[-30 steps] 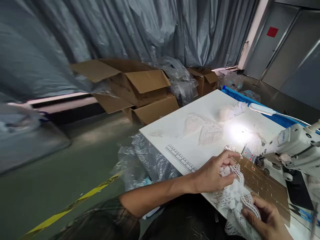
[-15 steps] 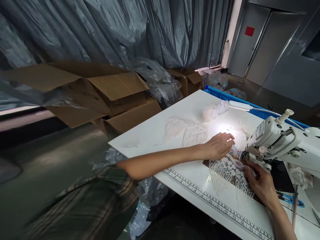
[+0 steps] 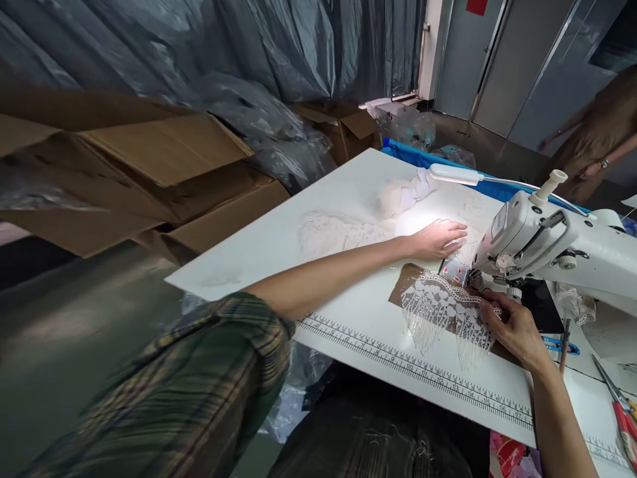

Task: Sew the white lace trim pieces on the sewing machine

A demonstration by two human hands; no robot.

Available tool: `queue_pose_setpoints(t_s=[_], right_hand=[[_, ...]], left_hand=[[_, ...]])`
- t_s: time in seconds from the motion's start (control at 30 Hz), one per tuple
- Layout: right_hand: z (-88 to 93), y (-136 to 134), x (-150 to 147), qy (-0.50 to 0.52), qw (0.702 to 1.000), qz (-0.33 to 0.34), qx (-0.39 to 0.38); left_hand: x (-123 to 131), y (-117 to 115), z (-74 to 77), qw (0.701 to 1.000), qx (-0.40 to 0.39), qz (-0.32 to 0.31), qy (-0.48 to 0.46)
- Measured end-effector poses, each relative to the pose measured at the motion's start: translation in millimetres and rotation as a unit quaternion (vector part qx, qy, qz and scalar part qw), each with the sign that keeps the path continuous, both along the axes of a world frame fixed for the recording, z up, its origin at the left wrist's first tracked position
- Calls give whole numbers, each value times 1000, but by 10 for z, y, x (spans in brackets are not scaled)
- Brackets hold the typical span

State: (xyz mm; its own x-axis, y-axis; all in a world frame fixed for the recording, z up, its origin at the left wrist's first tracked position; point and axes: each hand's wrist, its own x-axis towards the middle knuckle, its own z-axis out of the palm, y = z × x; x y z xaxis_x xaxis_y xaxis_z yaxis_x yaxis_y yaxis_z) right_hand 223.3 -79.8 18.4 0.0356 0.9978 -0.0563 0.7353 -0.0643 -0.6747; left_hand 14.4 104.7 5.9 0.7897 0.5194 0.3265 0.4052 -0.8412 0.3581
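Note:
My left hand (image 3: 440, 239) lies fairly flat under the lamp, its fingers stretched out over pale lace behind the sewing machine's needle area. At the front of the white sewing machine (image 3: 502, 232), my right hand (image 3: 515, 328) pinches the edge of a white lace trim (image 3: 432, 302) between thumb and fingers. The trim has a scalloped edge and long fringe hanging toward me. It lies over a brown piece (image 3: 401, 285) and runs up to the presser foot (image 3: 475, 279). The needle itself is too small to make out.
A lamp (image 3: 455, 174) shines over the white table (image 3: 233, 265). More lace (image 3: 338, 232) and a pale bundle (image 3: 401, 196) lie to the left. Scissors (image 3: 620, 411) and blue snips (image 3: 560, 345) rest at right. Cardboard boxes (image 3: 174, 146) stand beyond; a person (image 3: 597, 133) is at far right.
My left hand has flattened and its fingers have straightened, farther back from the trim's near edge. My right hand still holds the trim. The view has shifted, and a person has appeared at right.

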Motion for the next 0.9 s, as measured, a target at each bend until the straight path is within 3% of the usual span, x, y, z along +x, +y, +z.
queue_pose_setpoints(t_s=[0.07, 0.23, 0.37, 0.43, 0.5, 0.63, 0.7, 0.8, 0.9], right_hand=[[36, -18, -21, -11, 1000, 16, 4], [32, 6, -32, 45, 999, -10, 19], [-30, 49, -30, 133, 990, -45, -14], [-38, 61, -76, 167, 984, -52, -45], [-15, 74, -172, 216, 972, -55, -72], [88, 129, -430, 389, 915, -42, -98], [114, 163, -491, 427, 899, -28, -96], [70, 182, -416, 328, 943, -20, -62], [-21, 136, -254, 99, 995, -17, 23]], left_hand=[[-142, -188, -1, 999, -3, -22, -28], [-391, -699, -1, 984, 3, -177, 1], [-434, -903, 40, 991, 11, -132, 11], [-432, -951, 100, 993, -59, -101, -19], [-434, -980, 172, 980, -181, -72, -47], [-451, -991, 259, 895, -444, -9, -52], [-455, -989, 264, 874, -482, 28, -52], [-452, -1008, 269, 883, -459, 88, -50], [-469, -1040, 318, 885, -454, 103, -22]])
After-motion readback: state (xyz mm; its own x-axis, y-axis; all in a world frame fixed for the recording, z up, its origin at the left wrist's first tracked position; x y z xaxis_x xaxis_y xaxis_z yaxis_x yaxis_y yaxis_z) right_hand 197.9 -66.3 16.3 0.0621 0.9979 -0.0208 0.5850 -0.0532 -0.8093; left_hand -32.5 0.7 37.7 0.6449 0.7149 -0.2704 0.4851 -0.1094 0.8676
